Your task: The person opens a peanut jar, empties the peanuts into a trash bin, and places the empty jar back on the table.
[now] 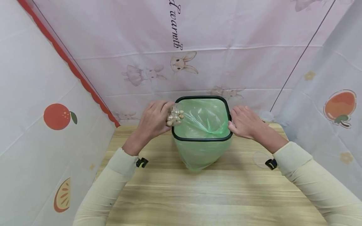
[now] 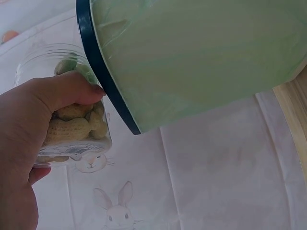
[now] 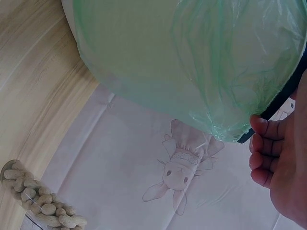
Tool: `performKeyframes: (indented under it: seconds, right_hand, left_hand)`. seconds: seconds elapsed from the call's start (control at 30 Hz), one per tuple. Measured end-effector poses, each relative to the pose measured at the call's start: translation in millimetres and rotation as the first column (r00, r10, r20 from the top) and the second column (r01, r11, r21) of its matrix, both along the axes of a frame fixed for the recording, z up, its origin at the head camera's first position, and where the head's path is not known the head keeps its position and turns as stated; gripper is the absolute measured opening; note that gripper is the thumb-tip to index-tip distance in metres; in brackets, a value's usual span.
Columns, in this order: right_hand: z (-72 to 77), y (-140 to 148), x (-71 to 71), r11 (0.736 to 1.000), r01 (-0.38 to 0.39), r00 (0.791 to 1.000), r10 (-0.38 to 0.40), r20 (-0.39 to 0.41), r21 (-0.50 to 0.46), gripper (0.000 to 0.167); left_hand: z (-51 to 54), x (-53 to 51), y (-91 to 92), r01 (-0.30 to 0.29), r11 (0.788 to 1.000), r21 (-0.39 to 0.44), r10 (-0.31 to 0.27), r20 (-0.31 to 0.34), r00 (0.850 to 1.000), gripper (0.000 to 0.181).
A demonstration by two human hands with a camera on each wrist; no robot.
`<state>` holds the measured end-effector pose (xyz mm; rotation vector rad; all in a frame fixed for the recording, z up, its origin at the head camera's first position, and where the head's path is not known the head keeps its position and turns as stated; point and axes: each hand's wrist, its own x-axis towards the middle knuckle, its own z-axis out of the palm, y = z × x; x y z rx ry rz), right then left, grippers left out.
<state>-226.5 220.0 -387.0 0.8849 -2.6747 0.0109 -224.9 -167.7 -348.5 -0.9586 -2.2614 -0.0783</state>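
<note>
My left hand [image 1: 154, 121] grips a clear jar of peanuts [image 1: 175, 114] against the left side of a bin. The thumb crosses the jar [image 2: 74, 129] in the left wrist view, close to the rim. The bin has a dark rim [image 1: 202, 139] and a green plastic bag [image 1: 198, 117] lining it and hanging down outside. On the opposite side, my right hand [image 1: 245, 122] holds the rim with curled fingers [image 3: 263, 177]. Part of the rim is hidden behind that hand.
A second clear jar of peanuts [image 3: 41, 201] stands beyond my right hand, mostly seen in the right wrist view. A clear round lid [image 1: 260, 159] lies on the wooden table [image 1: 198, 197] by my right wrist. Printed cloth walls [image 1: 212, 62] close in the back and sides.
</note>
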Motion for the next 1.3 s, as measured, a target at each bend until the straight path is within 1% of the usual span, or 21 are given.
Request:
performKeyframes:
  seconds: [0.2,0.43,0.57,0.7,0.83,1.0,1.3]
  right_hand:
    - [-0.8,-0.5,0.2,1.000,0.001,1.000,-0.001,-0.008,-0.001,0.032]
    - [-0.9,-1.7,-0.1,1.000,-0.008,1.000,0.008,-0.013,-0.008,0.031]
    - [-1.2,-1.9,-0.1,1.000,-0.013,1.000,0.013,-0.016,-0.011,0.032]
    - [-2.0,-1.2,0.0,1.000,-0.014,1.000,0.013,-0.017,-0.016,0.032]
    - [-3.1,-0.4,-0.2,1.000,-0.016,1.000,0.015,-0.019,-0.020,0.032]
    - [-4.4,0.2,0.3,1.000,-0.017,1.000,0.016,-0.022,-0.019,0.032]
    - [-5.1,-0.2,2.4,1.000,-0.021,0.999,0.020,-0.040,-0.018,0.032]
  left_hand:
    - [-1.2,-0.1,-0.5,0.003,1.000,-0.004,-0.003,-0.018,1.000,0.078]
    - [-3.5,-1.1,-1.0,0.014,1.000,-0.026,-0.015,-0.066,0.998,0.064]
    - [-3.7,-1.2,-0.6,0.019,0.999,-0.029,-0.021,-0.072,0.997,0.061]
    - [-4.0,-1.1,0.1,0.020,0.999,-0.034,-0.023,-0.070,0.997,0.062]
    - [-3.9,-0.8,0.6,0.019,0.999,-0.044,-0.022,-0.082,0.996,0.064]
    - [-4.4,-0.9,0.7,0.034,0.998,-0.060,-0.040,-0.096,0.995,0.063]
    - [-4.4,0.1,1.4,0.042,0.995,-0.089,-0.051,-0.102,0.993,0.068]
